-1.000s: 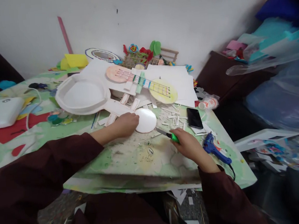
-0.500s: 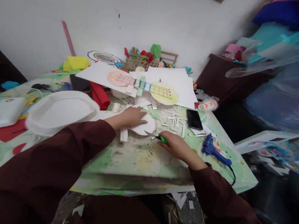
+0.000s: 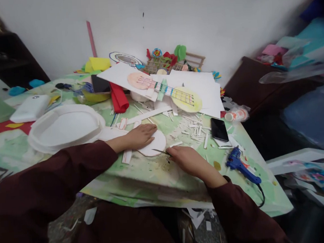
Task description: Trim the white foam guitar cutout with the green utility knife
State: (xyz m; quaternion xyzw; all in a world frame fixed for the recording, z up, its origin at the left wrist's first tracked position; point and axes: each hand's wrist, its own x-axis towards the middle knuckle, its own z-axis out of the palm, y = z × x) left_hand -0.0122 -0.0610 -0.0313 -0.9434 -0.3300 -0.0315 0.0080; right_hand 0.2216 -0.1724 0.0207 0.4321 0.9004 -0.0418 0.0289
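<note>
Two hands work at the near edge of the table [image 3: 144, 177], both coming out of dark red sleeves. The left hand [image 3: 140, 135] lies flat, fingers pressed together and stretched toward the right, resting on one white foam disc [image 3: 156, 144] and holding it down. The disc sits near the middle of the table's front half, just beside a loose scatter of white strips [image 3: 192, 128], too many and too small to count.

The right hand [image 3: 186, 160] is closed around one knife [image 3: 161, 151]; only its thin blade shows, the handle hidden inside the fist. The blade's long axis runs nearly level across the view, its tip pointing left toward the left hand, and it lies at the disc's near edge. Whether it is cutting into the foam cannot be told.

To the left of the disc lies one large white foam tray [image 3: 64, 129]. To the right lie one black phone [image 3: 219, 129] and one blue glue gun [image 3: 242, 166], well apart from the hands. Behind them rests one paper guitar [image 3: 163, 91], its neck running left to right.
</note>
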